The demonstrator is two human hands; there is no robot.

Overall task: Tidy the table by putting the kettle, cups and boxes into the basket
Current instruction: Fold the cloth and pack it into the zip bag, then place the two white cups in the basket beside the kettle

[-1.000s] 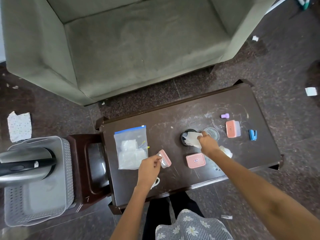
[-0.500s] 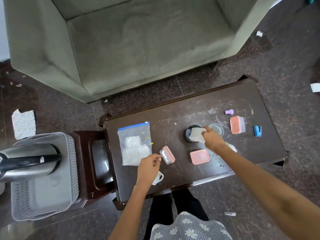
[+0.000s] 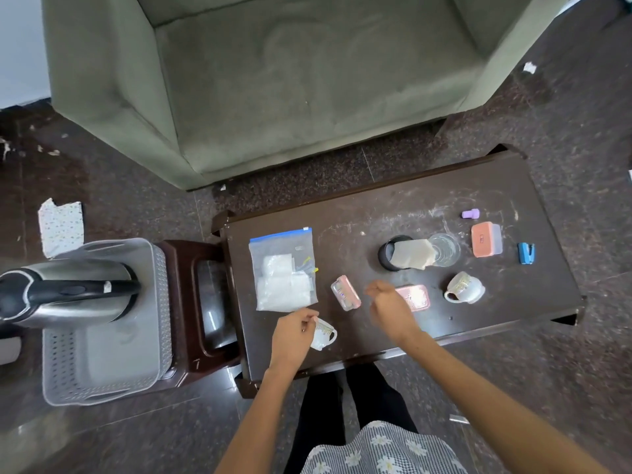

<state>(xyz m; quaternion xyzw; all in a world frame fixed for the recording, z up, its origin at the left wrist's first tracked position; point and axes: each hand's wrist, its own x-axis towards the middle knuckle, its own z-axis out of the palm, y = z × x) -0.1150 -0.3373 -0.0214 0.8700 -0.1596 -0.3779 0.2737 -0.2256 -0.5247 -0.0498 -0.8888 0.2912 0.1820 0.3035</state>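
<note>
On the far left the kettle (image 3: 68,294) lies on its side in the grey basket (image 3: 157,302), which sits on a brown stool (image 3: 191,302) just beside my desk (image 3: 376,206); both are where they were a moment ago. On the desk, the zip bag (image 3: 284,268) has not moved. My left hand (image 3: 294,331), which half a second ago pinched the small pink box (image 3: 345,292), has let go and dropped back toward me; its fingers now curl loosely at the rim of the white cup (image 3: 323,333) near the desk's front edge, though I cannot tell if they actually grip it. The box lies free on the desk between my two hands. My right hand (image 3: 390,307) has left the cloth (image 3: 412,256) and pulled back and to the left; it hovers with fingers bent and loosely apart, holding nothing, partly covering a second pink box (image 3: 415,297). The cloth now drapes across the black cup (image 3: 391,254) and touches the glass (image 3: 444,249). A second white cup (image 3: 465,287), earlier hidden behind my wrist, lies tipped on its side. Farther right are the third pink box (image 3: 485,239), a purple piece (image 3: 471,213) and a blue clip (image 3: 526,253), all unchanged.
</note>
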